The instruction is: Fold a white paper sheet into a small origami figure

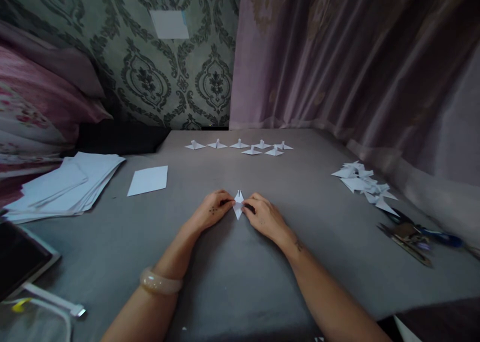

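Between my two hands is a small folded white paper piece, diamond-shaped with a split, pointed top. My left hand pinches its left edge between thumb and fingertips. On the opposite edge, my right hand pinches it the same way. The paper is just above or on the grey surface; I cannot tell which. Farther back stand several finished-looking folded paper cranes in two loose rows. A square sheet of white paper lies flat to the left of my left hand.
A stack of white paper lies at the left, above a dark-screened device and a white cable. At the right are a heap of folded white paper shapes, tweezers and a blue-handled tool. Curtains hang behind.
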Demonstrator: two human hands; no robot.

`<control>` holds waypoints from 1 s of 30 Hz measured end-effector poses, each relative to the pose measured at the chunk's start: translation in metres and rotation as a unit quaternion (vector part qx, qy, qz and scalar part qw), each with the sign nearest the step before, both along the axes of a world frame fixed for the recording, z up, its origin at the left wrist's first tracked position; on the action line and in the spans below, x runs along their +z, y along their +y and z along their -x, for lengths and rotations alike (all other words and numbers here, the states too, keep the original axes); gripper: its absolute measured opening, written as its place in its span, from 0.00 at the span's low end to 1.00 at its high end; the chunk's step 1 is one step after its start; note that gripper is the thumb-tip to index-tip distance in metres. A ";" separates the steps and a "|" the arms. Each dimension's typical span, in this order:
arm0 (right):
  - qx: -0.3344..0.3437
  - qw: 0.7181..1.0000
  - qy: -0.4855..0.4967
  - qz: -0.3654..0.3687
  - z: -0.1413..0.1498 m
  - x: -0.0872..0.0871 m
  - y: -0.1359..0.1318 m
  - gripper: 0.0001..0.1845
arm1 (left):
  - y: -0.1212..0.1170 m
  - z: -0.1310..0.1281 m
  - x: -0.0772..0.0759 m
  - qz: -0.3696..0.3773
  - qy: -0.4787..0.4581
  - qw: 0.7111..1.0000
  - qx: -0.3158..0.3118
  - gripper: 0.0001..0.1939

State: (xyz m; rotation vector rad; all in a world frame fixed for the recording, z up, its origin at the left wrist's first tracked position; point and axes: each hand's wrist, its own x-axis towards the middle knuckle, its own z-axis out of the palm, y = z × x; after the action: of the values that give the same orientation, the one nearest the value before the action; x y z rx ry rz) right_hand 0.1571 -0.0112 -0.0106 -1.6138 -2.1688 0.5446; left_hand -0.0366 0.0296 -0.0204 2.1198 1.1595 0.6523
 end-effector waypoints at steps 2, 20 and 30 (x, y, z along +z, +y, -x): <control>-0.016 1.000 0.010 0.001 0.001 -0.002 0.003 0.12 | 0.001 -0.002 -0.001 -0.007 0.012 1.000 0.013 0.12; -0.124 0.990 0.045 0.048 0.009 -0.003 0.021 0.11 | 0.007 -0.009 -0.005 0.034 -0.001 0.996 0.078 0.08; -0.134 0.989 0.021 0.053 0.013 -0.002 0.019 0.11 | 0.007 -0.010 -0.006 0.041 -0.023 0.995 0.087 0.07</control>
State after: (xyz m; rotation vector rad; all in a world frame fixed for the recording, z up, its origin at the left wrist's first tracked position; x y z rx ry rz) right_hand 0.1445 0.0081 -0.0127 -1.8942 -1.8796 0.6115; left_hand -0.0270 0.0364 -0.0261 1.9398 1.3323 0.7152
